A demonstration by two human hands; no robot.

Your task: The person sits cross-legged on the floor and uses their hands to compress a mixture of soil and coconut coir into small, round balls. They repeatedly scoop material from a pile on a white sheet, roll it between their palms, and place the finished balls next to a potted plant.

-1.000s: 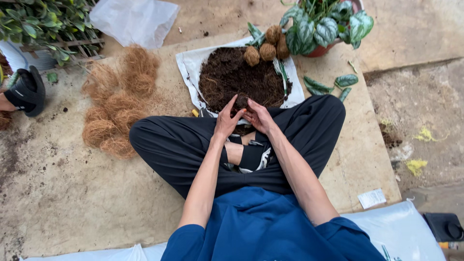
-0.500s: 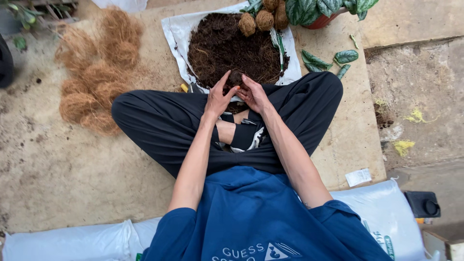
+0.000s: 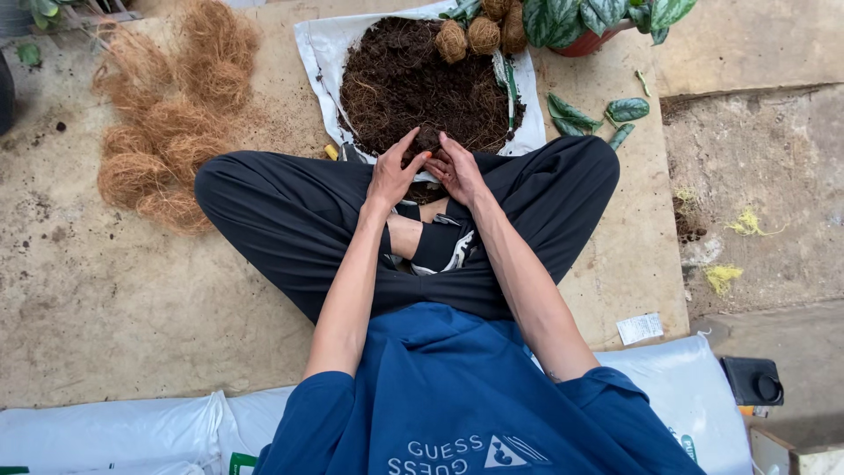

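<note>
Head view looks down over my crossed legs in dark trousers [image 3: 290, 220] on the concrete floor [image 3: 132, 308]. My left hand [image 3: 393, 171] and right hand [image 3: 457, 167] meet at the near edge of a soil heap [image 3: 404, 84], cupped together around a dark clump of soil [image 3: 428, 141] pressed between the fingers; each grip is closed on that clump. The heap lies on a white plastic sheet [image 3: 312, 44] just beyond my knees. Three round fibre balls [image 3: 482, 35] sit at the heap's far rim, beside a potted plant [image 3: 598, 22] with mottled green leaves. Loose coconut fibre [image 3: 167, 114] is piled well to the left.
</note>
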